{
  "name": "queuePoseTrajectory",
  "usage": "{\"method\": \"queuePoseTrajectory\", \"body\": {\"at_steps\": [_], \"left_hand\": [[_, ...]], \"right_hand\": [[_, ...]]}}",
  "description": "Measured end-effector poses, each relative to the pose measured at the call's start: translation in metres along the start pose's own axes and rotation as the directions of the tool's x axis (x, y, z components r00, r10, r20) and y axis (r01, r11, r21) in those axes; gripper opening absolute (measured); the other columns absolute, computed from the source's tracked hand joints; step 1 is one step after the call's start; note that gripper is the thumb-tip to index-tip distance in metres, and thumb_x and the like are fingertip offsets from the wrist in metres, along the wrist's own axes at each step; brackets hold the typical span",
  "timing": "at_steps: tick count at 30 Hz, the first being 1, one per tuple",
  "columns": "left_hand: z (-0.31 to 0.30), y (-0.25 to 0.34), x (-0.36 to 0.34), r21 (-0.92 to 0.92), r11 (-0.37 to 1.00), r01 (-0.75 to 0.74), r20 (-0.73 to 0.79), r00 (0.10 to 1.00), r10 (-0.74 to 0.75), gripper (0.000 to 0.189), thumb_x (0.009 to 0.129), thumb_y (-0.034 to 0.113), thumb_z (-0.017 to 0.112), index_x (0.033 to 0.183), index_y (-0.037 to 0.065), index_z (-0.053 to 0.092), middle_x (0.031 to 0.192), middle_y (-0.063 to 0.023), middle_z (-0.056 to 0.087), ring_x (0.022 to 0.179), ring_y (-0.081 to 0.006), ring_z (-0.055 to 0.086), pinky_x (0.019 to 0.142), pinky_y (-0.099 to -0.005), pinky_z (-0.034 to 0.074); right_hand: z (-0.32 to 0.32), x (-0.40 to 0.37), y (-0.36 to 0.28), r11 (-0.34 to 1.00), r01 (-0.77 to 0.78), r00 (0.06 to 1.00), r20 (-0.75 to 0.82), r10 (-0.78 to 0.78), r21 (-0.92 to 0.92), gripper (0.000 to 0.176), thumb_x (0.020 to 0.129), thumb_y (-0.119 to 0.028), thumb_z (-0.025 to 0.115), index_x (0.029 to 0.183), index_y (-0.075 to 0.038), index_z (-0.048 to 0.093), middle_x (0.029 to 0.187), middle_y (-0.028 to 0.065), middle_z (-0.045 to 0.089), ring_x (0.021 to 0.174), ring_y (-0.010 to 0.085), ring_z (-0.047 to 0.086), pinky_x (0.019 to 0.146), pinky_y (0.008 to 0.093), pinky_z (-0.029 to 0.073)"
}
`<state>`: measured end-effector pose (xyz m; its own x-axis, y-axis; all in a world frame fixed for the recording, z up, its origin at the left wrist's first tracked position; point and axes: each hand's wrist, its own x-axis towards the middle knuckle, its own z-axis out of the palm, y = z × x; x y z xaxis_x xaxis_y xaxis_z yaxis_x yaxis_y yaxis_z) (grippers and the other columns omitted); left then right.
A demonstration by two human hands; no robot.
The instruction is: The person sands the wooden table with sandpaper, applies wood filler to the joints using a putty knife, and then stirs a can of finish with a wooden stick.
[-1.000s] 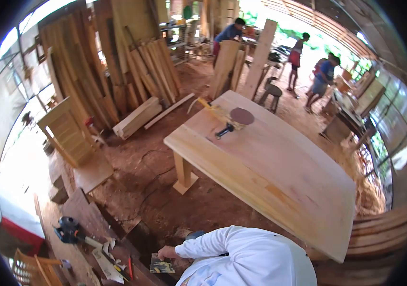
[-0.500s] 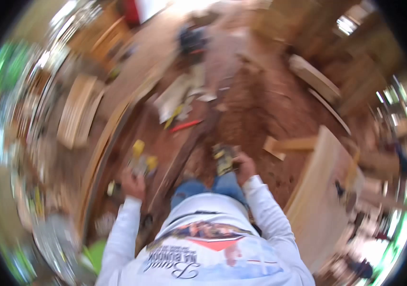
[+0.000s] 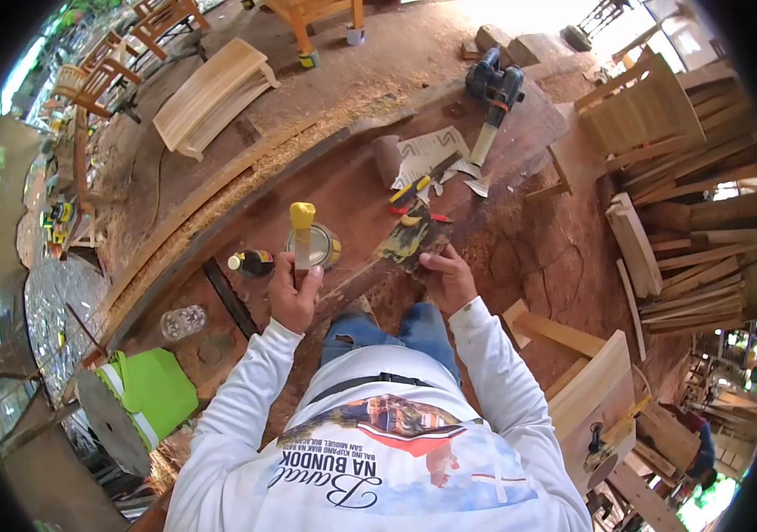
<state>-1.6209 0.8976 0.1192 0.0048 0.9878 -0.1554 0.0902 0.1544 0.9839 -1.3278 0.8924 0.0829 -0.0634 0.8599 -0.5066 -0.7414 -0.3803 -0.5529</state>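
Observation:
My left hand (image 3: 296,293) grips a putty knife (image 3: 303,246) held upright, a thick lump of yellow putty (image 3: 302,214) at its top end. Behind the blade on the bench stands a round tin (image 3: 325,246), partly covered. A small dark bottle with a pale cap (image 3: 251,262) lies or stands just left of it. In my right hand (image 3: 449,277), fingers and thumb pinch the edge of a dark flat board (image 3: 409,241) smeared with yellow putty. Beyond that board are a yellow-handled tool (image 3: 409,191) and a red tool, partly hidden.
Torn sandpaper (image 3: 427,155) and a dark power tool (image 3: 495,89) lie on the long bench (image 3: 352,164). A clear jar (image 3: 183,323) and a green cloth (image 3: 155,395) are at left. A wooden piece (image 3: 596,381) stands close on my right. Stacked planks (image 3: 706,257) fill the right side.
My view has turned and steadied from a blur. Both hands still hold the putty knife and the smeared board, and the putty knife now appears higher and closer to the board.

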Motion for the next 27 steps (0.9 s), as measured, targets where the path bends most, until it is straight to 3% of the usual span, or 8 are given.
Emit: {"method": "queuePoseTrajectory", "body": {"at_steps": [6, 14, 17, 19, 22, 24, 25, 27], "left_hand": [[-0.017, -0.005, -0.006, -0.081, 0.994, -0.073, -0.057, 0.996, 0.068, 0.019, 0.095, 0.013, 0.076, 0.101, 0.007, 0.059, 0.083, 0.0021, 0.061, 0.064, -0.0046, 0.052, 0.058, -0.0211, 0.043], [-0.032, -0.014, -0.035, 0.009, 0.999, -0.053, -0.269, 0.962, 0.053, 0.031, 0.09, 0.01, 0.081, 0.114, 0.004, 0.061, 0.099, 0.0009, 0.06, 0.083, -0.0073, 0.056, 0.075, -0.0228, 0.047], [-0.03, 0.0, -0.044, -0.033, 0.995, -0.09, -0.398, 0.915, 0.07, 0.032, 0.091, 0.009, 0.08, 0.115, 0.004, 0.059, 0.099, 0.0003, 0.059, 0.086, -0.0079, 0.055, 0.078, -0.0234, 0.047], [-0.033, 0.008, -0.055, -0.052, 0.996, -0.069, -0.464, 0.885, 0.037, 0.033, 0.091, 0.008, 0.079, 0.116, 0.004, 0.057, 0.099, -0.0004, 0.058, 0.087, -0.0084, 0.055, 0.079, -0.0238, 0.046], [-0.036, 0.008, -0.07, 0.035, 0.998, -0.053, -0.577, 0.814, 0.064, 0.034, 0.092, 0.007, 0.078, 0.118, 0.004, 0.056, 0.098, -0.0005, 0.059, 0.086, -0.0083, 0.055, 0.078, -0.0232, 0.046], [-0.028, 0.008, -0.08, -0.013, 1.0, -0.019, -0.613, 0.79, 0.007, 0.034, 0.092, 0.007, 0.077, 0.119, 0.004, 0.056, 0.097, -0.0009, 0.059, 0.085, -0.0082, 0.056, 0.077, -0.0231, 0.046], [-0.028, 0.009, -0.088, -0.027, 1.0, -0.001, -0.643, 0.766, -0.017, 0.034, 0.092, 0.007, 0.077, 0.119, 0.004, 0.056, 0.097, -0.0011, 0.06, 0.085, -0.0081, 0.056, 0.077, -0.0231, 0.047], [-0.019, 0.021, -0.094, 0.142, 0.989, 0.041, -0.669, 0.74, 0.066, 0.033, 0.092, 0.005, 0.077, 0.117, 0.005, 0.055, 0.099, -0.0013, 0.062, 0.082, -0.0083, 0.059, 0.073, -0.0241, 0.049]], "right_hand": [[0.063, -0.003, 0.033, 0.975, -0.189, 0.979, 0.057, 0.197, -0.119, 0.039, 0.087, 0.004, 0.075, 0.123, -0.006, 0.062, 0.107, 0.0047, 0.071, 0.083, 0.0137, 0.069, 0.065, 0.0252, 0.055], [0.082, 0.008, 0.08, 0.91, -0.361, 0.894, 0.201, 0.4, -0.205, 0.045, 0.086, 0.001, 0.074, 0.129, -0.004, 0.061, 0.109, 0.0046, 0.069, 0.086, 0.0135, 0.069, 0.072, 0.0275, 0.058], [0.065, 0.031, 0.046, 0.833, -0.281, 0.871, 0.238, 0.43, -0.477, 0.046, 0.087, -0.002, 0.07, 0.131, -0.005, 0.061, 0.11, 0.0074, 0.069, 0.089, 0.0183, 0.071, 0.075, 0.0337, 0.06], [0.044, 0.07, 0.02, 0.78, -0.137, 0.986, -0.007, 0.168, -0.611, 0.037, 0.085, -0.002, 0.065, 0.122, -0.002, 0.064, 0.109, 0.0128, 0.068, 0.089, 0.0256, 0.072, 0.073, 0.0382, 0.061], [-0.05, 0.181, -0.003, 0.775, -0.107, 0.917, -0.363, -0.164, -0.622, 0.03, 0.089, -0.009, 0.064, 0.117, 0.001, 0.065, 0.088, 0.0129, 0.07, 0.067, 0.0245, 0.071, 0.056, 0.0383, 0.06], [-0.146, 0.269, -0.009, 0.452, -0.281, 0.913, -0.381, -0.147, -0.847, 0.053, 0.09, -0.036, 0.069, 0.122, 0.006, 0.068, 0.102, 0.0259, 0.075, 0.075, 0.0289, 0.077, 0.063, 0.0433, 0.06], [-0.112, 0.258, -0.034, 0.027, -0.371, 0.916, -0.37, -0.153, -0.928, 0.065, 0.091, -0.055, 0.066, 0.114, 0.005, 0.073, 0.111, 0.0275, 0.075, 0.089, 0.0352, 0.077, 0.078, 0.0479, 0.06], [-0.122, 0.296, -0.034, -0.119, -0.353, 0.935, -0.345, -0.086, -0.928, 0.087, 0.088, -0.071, 0.062, 0.126, 0.008, 0.068, 0.127, 0.0287, 0.07, 0.117, 0.041, 0.069, 0.098, 0.0491, 0.054]]}}
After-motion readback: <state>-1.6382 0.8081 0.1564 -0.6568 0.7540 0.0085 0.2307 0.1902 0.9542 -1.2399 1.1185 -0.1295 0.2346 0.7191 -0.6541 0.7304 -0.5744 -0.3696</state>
